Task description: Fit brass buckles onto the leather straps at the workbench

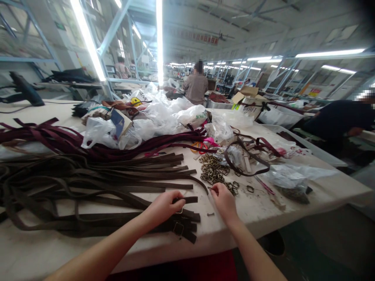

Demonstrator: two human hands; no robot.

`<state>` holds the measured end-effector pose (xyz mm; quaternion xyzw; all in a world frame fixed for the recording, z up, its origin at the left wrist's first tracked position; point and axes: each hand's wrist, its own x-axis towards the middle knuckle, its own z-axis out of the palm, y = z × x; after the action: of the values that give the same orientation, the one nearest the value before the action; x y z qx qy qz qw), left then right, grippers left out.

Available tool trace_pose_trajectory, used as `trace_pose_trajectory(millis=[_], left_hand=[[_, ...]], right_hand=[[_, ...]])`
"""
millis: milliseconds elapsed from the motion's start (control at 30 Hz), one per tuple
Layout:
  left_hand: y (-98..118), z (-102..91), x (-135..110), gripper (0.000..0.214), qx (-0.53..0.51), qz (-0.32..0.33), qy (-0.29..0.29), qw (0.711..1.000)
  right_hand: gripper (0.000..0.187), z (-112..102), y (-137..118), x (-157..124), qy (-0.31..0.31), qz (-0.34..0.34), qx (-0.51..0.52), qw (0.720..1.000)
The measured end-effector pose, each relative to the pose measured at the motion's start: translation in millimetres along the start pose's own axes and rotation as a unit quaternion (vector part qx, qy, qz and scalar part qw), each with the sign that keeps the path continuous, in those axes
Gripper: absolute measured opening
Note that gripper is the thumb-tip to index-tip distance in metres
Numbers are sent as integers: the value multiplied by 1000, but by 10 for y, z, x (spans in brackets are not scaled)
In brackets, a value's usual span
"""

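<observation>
My left hand is closed on a dark brown strap, whose cut end sticks out past the fingers. Just below those fingers is a square metal buckle, and another buckle lies on the straps nearer the table edge. To the right, my right hand is closed, thumb and fingertips pinched together; what they hold is too small to make out. A curved strap end comes close to these fingertips. Beyond the right hand sits a pile of brass-coloured buckles. A small metal pin lies between the hands.
Dark brown straps spread over the table's left side, with maroon straps behind. White plastic bags heap up at the back. A looped strap and a clear bag lie right. One person stands beyond; another bends at right.
</observation>
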<state>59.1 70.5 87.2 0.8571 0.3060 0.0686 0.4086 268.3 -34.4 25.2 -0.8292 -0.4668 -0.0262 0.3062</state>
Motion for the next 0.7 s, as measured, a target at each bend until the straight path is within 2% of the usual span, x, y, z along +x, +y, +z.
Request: trace_pose_trajectory(millis=[67,167,267,367,533,700], left_hand=[[-23,18,17,23,-38,-28,19,999],[-11,29,13,22,-136,-71,14,988],[60,-8,-50,20,-250,-75,0,965],[128,-72,-138,26,-321,-69,-16,945],[106,-90,-199,27,-367,-73,-25,927],[47,-28,-175,26,-323,-73,7,943]], right_hand=[[5,-71,-205,-96,35,-31,60,997],[4,-179,-580,-205,71,-99,100,987],[5,-229,-868,-286,114,-195,68,972],[10,-194,-983,-370,140,-254,12,957],[16,-72,-968,-501,85,-257,21,963],[18,-23,-975,-539,48,-222,136,964]])
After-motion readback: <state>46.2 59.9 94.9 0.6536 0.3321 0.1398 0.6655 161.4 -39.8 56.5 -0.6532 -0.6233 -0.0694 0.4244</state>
